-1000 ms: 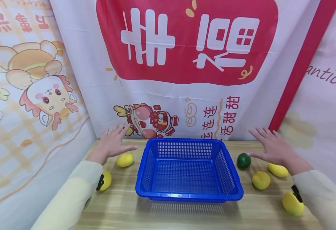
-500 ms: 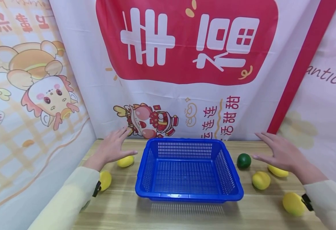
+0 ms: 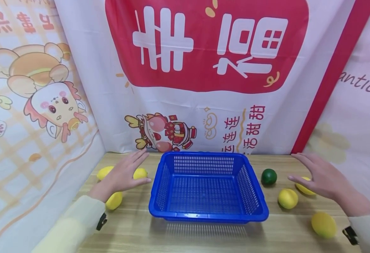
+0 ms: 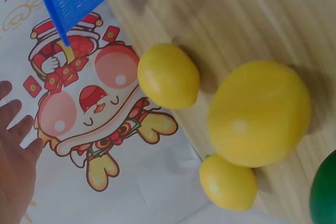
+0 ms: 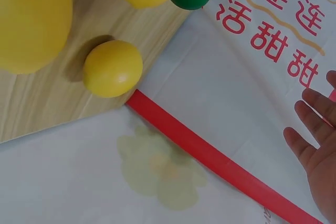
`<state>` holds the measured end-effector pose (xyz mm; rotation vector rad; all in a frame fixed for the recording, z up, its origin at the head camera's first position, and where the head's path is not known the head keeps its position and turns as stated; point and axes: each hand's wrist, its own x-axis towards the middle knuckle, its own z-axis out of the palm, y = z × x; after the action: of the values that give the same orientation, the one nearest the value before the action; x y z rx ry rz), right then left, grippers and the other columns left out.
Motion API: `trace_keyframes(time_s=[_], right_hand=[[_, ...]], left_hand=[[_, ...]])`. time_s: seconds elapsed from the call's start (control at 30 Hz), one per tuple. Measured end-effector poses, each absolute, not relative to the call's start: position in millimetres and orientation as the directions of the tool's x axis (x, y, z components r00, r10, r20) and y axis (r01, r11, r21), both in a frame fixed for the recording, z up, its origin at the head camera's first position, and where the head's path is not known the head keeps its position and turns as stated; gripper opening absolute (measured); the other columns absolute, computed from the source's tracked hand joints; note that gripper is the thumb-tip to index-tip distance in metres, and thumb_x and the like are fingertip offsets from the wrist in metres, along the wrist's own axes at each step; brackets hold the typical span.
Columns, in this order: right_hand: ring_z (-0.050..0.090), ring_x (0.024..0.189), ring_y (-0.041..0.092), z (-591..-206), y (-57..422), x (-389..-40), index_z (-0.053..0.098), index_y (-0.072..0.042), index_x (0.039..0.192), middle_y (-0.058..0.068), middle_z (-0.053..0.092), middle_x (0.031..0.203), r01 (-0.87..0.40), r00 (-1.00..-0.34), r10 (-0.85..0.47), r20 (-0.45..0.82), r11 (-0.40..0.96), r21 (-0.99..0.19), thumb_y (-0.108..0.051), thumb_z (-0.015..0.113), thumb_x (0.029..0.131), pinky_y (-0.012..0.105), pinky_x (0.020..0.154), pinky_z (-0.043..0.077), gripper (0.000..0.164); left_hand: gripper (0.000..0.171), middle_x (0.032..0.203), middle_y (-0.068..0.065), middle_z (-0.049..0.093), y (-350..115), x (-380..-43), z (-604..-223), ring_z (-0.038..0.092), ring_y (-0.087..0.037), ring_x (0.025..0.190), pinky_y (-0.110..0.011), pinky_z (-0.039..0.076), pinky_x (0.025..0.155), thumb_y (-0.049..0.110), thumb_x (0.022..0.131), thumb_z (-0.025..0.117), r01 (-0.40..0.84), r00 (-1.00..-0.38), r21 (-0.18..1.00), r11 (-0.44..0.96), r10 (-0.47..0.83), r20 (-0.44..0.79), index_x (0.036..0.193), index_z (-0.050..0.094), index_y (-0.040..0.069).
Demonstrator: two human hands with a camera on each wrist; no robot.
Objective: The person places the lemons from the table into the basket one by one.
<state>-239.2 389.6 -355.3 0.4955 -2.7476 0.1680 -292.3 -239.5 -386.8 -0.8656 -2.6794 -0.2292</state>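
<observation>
My left hand (image 3: 121, 174), fingers straight and thumb apart, hovers over the table's left side, holding nothing. Around it lie lemons: one beyond the thumb (image 3: 140, 173), a lemon (image 3: 104, 172) farther left and a yellow fruit (image 3: 114, 201) nearer. Likewise empty, my right hand (image 3: 324, 177) hangs spread above the right side, partly covering a lemon (image 3: 305, 186). Close by are a dark green fruit (image 3: 268, 176), a round yellow fruit (image 3: 287, 199) and a larger yellow one (image 3: 324, 225). Between the hands stands an empty blue plastic basket (image 3: 208, 215).
The wooden table (image 3: 134, 230) backs onto a white and red printed cloth (image 3: 203, 102). More printed cloth (image 3: 39, 158) hangs at the left. In the left wrist view another green fruit (image 4: 326, 195) shows at the edge.
Both hands have lowered slightly; the right has also drawn outward to the right, away from the green fruit. A lemon left of the left hand has come into sight. Fruit and basket have stayed put.
</observation>
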Motion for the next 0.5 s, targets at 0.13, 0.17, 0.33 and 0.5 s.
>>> trace_keyframes(time_s=[0.13,0.17,0.33,0.5], right_hand=[[0.046,0.115,0.048,-358,393,-234,0.051,0.000,0.134,0.027,0.051,0.130,-0.364,-0.874,-0.322,0.363,0.930,-0.050,-0.055,0.071,0.080,0.071,0.087,0.039,0.079],[0.046,0.115,0.048,-359,394,-233,0.051,-0.001,0.134,0.026,0.051,0.130,-0.368,-0.871,-0.326,0.367,0.928,-0.050,-0.054,0.072,0.081,0.071,0.087,0.039,0.078],[0.049,0.113,0.046,-362,398,-226,0.052,-0.002,0.133,0.024,0.054,0.127,-0.391,-0.854,-0.337,0.396,0.918,-0.062,-0.047,0.074,0.081,0.067,0.087,0.041,0.072],[0.048,0.114,0.047,-365,401,-221,0.052,-0.001,0.131,0.026,0.054,0.126,-0.380,-0.861,-0.318,0.398,0.921,-0.085,-0.045,0.075,0.082,0.066,0.087,0.041,0.071]], left_hand=[[0.092,0.155,-0.015,0.030,-238,-287,-395,0.030,-0.038,0.139,-0.059,0.029,0.109,0.059,0.083,0.066,0.652,-0.715,0.049,0.757,0.593,0.370,0.151,0.034,0.006],[0.091,0.155,-0.015,0.031,-237,-286,-397,0.030,-0.037,0.139,-0.058,0.029,0.109,0.058,0.083,0.067,0.660,-0.709,0.047,0.750,0.601,0.370,0.151,0.034,0.006],[0.092,0.155,-0.011,0.032,-234,-280,-406,0.027,-0.032,0.142,-0.055,0.027,0.112,0.065,0.084,0.060,0.677,-0.702,0.056,0.734,0.621,0.350,0.152,0.033,0.009],[0.092,0.155,-0.011,0.033,-228,-274,-414,0.026,-0.033,0.142,-0.055,0.026,0.112,0.066,0.085,0.058,0.699,-0.687,0.056,0.713,0.647,0.332,0.151,0.034,0.008]])
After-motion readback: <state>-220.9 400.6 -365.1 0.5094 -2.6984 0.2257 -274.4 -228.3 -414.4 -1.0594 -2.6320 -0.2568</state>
